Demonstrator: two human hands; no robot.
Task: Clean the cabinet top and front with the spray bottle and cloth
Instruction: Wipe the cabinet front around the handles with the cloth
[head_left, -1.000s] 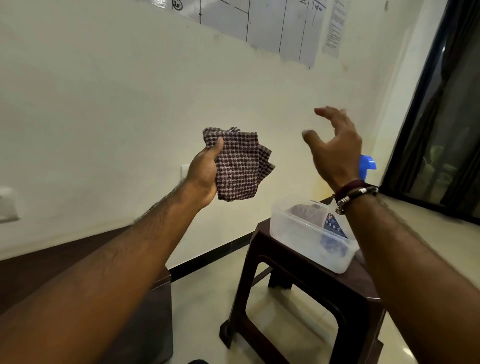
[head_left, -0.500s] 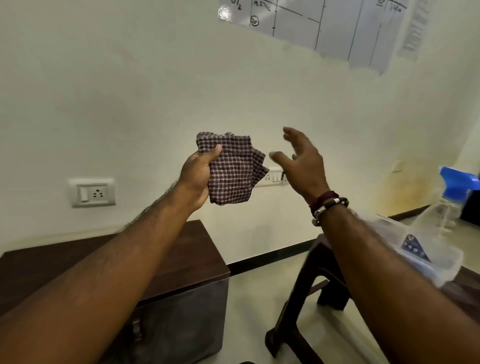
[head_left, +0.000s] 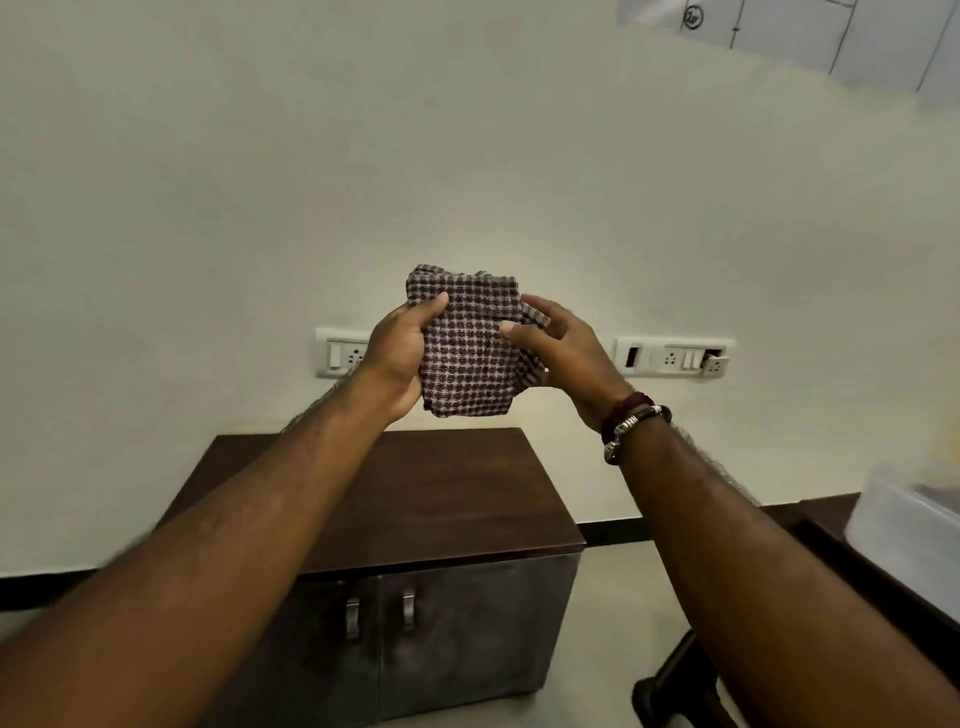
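Holding the cloth up at chest height, both hands grasp it: the left hand wraps its left edge with the thumb across the front, and the right hand pinches the right edge, thumb on the checked face. Going near to far, the 2 forearms fill the foreground, and the cabinet sits on the floor beyond them with the cloth raised well above its brown top. Its 2 doors each carry a handle. At the right edge a tub rests on a stool. Behind, sockets line the wall. No spray bottle is in view.

The step looks like folding the cloth into a pad. Done well, it should end flat and firm, loose corners tucked in, so 1 hand can press a clean face evenly over the top before moving to the doors.
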